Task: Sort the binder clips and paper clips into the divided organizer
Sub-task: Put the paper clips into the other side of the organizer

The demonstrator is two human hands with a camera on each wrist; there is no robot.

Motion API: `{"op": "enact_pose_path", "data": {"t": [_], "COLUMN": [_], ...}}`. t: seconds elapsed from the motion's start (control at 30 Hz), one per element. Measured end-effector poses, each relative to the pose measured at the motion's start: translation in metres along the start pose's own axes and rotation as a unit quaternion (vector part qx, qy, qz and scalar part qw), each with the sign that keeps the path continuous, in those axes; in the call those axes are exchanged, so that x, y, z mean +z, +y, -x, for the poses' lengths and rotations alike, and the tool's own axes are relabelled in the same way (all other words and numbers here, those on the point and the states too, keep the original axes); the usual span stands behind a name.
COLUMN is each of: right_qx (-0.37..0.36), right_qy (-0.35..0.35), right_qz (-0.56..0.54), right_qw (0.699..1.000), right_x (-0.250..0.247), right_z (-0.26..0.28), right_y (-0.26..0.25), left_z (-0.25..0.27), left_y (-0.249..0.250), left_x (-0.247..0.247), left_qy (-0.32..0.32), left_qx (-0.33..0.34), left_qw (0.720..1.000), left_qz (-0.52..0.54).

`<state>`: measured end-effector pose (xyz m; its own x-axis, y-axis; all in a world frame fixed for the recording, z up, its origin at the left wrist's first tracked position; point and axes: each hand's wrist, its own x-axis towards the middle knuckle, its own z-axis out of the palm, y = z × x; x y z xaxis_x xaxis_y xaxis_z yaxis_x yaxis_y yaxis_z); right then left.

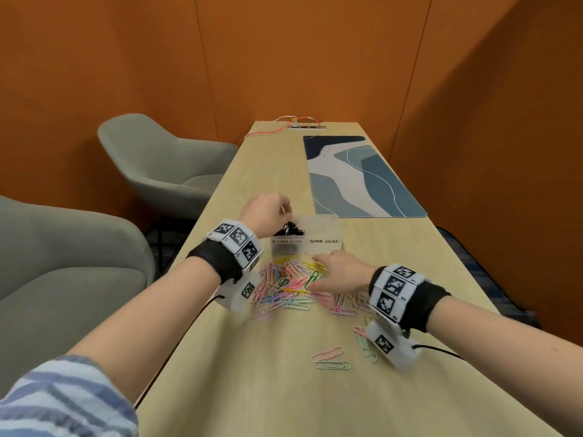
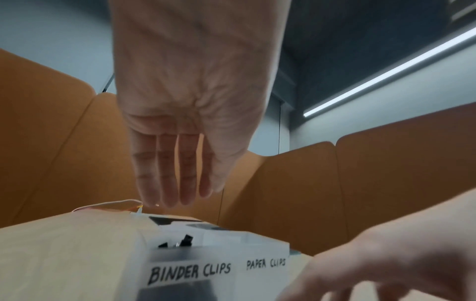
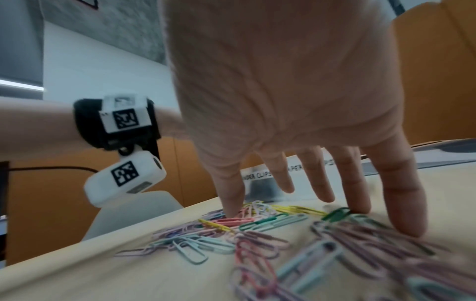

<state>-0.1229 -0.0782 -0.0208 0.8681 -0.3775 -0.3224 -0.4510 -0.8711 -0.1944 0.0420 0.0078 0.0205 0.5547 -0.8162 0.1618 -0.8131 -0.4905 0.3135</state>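
Surface [image 1: 410, 279]: long pale wood top carrying all items, with open side edges; loose clips swept carelessly could, in my judgement, slide off. Divided organizer [image 1: 325, 247]: translucent box mid-surface, two compartments, front labels handwritten in black, "BINDER CLIPS" on its left half, "PAPER CLIPS" on its right. It looks light; a knock from either hand could shift or tip it. Left hand [image 1: 265, 212]: above the binder-clip compartment; the left wrist view shows the fingers [image 2: 165, 173] extended and relaxed, the grip empty. Right hand [image 1: 339, 272]: spread flat, fingers straight, fingertips [image 3: 231, 207] pressing into the heap just in front of the box, nothing gripped. Binder clips [image 1: 288, 230]: black, piled in the left compartment, none seen loose. Paper clips [image 1: 290, 285]: coloured wire, heaped and scattered on the surface, a few well apart nearer the person; the right compartment appears empty. Likely risks: interlocked clips lifting in a clump, strays dropping into the wrong compartment, outliers overlooked.
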Motion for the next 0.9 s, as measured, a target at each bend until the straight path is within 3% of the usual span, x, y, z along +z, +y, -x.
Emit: {"op": "enact_pose_path", "data": {"t": [0.07,0.2,0.3,0.53,0.7,0.9], "right_qx": [-0.014,-0.057,-0.066,-0.064,-0.022,-0.010], "right_qy": [-0.004,0.054,0.075,0.069,0.045,0.086], "right_qz": [0.039,0.044,0.011,-0.050,-0.226,-0.281], "right_qw": [0.999,0.996,0.995,0.994,0.973,0.956], "right_x": [0.001,0.004,0.004,-0.002,-0.019,-0.050], "right_z": [-0.008,-0.016,-0.016,-0.013,-0.011,-0.016], "right_y": [-0.014,-0.031,-0.029,-0.010,0.006,0.018], "left_z": [0.016,0.047,0.058,0.049,0.045,0.041], "left_y": [-0.006,-0.012,-0.010,0.002,0.003,0.002], "left_x": [-0.003,0.006,0.017,0.028,0.032,0.025], "left_qy": [-0.018,-0.188,-0.250,-0.229,-0.225,-0.225], "left_qx": [-0.013,-0.028,0.001,0.031,0.022,-0.007], "left_qw": [0.999,0.975,0.963,0.970,0.974,0.972], "left_qz": [-0.026,-0.111,-0.103,-0.072,-0.023,0.065]}}
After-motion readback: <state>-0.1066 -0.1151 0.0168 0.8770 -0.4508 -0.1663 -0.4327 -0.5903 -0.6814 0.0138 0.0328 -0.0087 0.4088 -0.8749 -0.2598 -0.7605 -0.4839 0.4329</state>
